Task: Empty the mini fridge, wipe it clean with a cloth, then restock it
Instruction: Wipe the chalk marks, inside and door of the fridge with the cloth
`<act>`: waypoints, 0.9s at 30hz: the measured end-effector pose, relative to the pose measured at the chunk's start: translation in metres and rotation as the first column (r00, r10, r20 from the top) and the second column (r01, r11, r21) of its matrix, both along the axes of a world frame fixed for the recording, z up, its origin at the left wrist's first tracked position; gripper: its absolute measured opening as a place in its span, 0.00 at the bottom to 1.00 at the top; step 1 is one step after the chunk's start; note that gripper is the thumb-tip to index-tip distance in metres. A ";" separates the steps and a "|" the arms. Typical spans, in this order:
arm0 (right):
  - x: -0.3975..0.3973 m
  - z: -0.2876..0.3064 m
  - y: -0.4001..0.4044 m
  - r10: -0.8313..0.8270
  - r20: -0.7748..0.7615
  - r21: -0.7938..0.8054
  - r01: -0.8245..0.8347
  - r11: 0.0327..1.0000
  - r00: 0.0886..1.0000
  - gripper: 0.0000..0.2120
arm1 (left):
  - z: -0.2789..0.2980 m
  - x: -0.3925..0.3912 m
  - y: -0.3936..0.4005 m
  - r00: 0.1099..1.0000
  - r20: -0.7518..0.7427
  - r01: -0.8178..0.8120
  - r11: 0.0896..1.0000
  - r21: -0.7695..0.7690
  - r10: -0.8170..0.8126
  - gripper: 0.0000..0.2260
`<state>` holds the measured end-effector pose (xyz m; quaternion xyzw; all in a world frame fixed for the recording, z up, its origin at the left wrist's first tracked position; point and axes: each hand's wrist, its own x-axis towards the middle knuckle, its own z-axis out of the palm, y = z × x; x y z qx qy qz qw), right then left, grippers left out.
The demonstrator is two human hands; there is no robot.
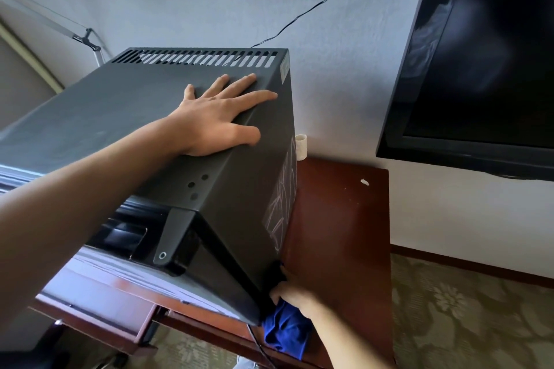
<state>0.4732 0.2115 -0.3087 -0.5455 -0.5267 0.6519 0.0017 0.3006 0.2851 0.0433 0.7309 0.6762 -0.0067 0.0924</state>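
Note:
The black mini fridge (126, 117) stands on a dark wooden desk (338, 219), seen from above; its door side faces down-left. My left hand (218, 117) lies flat on the fridge top with fingers spread, near the right edge. My right hand (292, 293) is low at the fridge's front right corner and holds a blue cloth (286, 331) against the fridge's side. The fingers of that hand are partly hidden behind the corner. The fridge's inside is out of sight.
A black TV screen (479, 69) hangs on the wall at right. A power cable (314, 7) runs from the fridge's back up the wall. A small white cup (301, 146) stands behind the fridge. A desk drawer (99, 308) juts out below. Patterned carpet lies at right.

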 end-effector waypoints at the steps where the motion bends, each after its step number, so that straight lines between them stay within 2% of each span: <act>1: 0.001 0.003 0.000 -0.009 -0.004 -0.008 0.009 1.000 1.000 0.41 | 0.000 0.000 0.000 1.000 0.001 -0.001 1.000 0.000 0.001 0.38; 6: -0.003 0.013 0.009 -0.050 -0.055 0.078 0.054 0.996 0.997 0.54 | 0.000 0.001 -0.001 1.000 0.001 -0.007 1.000 0.002 0.007 0.39; 9: -0.001 0.032 0.015 -0.011 -0.076 0.181 0.025 0.983 0.997 0.59 | 0.000 0.001 -0.001 1.000 -0.005 -0.005 1.000 0.010 0.005 0.39; 16: 0.008 0.157 -0.022 0.061 -0.118 0.470 0.002 0.883 0.991 0.54 | -0.001 0.000 -0.001 1.000 -0.011 0.000 1.000 0.008 0.000 0.40; 20: 0.010 0.184 -0.034 0.086 -0.066 0.565 -0.034 0.825 0.994 0.52 | 0.001 0.002 -0.002 1.000 -0.012 -0.005 1.000 0.004 0.005 0.40; 23: 0.008 0.176 -0.032 0.083 -0.010 0.538 -0.065 0.840 0.997 0.53 | 0.000 0.002 -0.002 1.000 -0.013 -0.007 1.000 0.006 0.007 0.40; 27: 0.001 0.110 -0.007 0.051 0.042 0.339 -0.062 0.939 0.998 0.54 | 0.001 0.002 -0.001 1.000 -0.008 -0.014 1.000 -0.002 0.014 0.40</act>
